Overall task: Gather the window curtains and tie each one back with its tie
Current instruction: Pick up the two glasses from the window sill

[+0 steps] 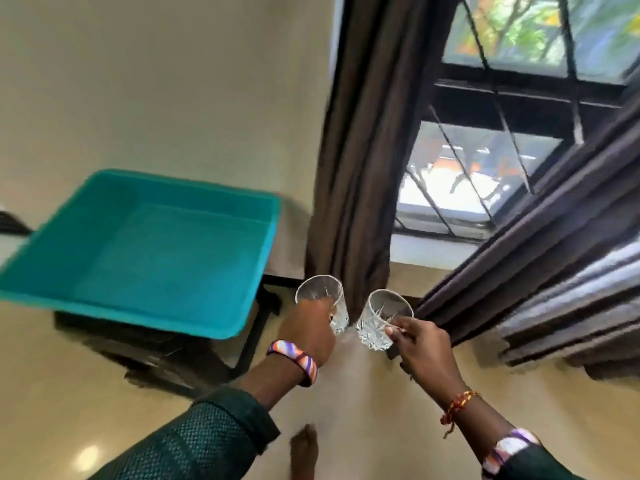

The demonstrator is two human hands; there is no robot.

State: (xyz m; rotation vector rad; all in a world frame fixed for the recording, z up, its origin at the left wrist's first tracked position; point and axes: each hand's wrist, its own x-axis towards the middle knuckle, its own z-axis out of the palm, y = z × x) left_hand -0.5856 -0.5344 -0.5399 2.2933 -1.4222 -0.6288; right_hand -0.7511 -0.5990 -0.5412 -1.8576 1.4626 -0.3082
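Observation:
Two dark brown curtains hang at the window: the left curtain (363,150) falls straight beside the wall, and the right curtain (554,258) slants across the right of the view. No tie shows on either. My left hand (308,334) grips a clear cut-glass tumbler (337,308) just below the left curtain's hem. My right hand (419,344) pinches the rim of a second tumbler (377,322) beside it. Both glasses look empty.
A teal plastic tray (138,251) sits on a dark stand (166,351) to the left, against the beige wall. The barred window (485,161) lies between the curtains. Glossy beige floor spreads below, with my foot (304,448) at the bottom.

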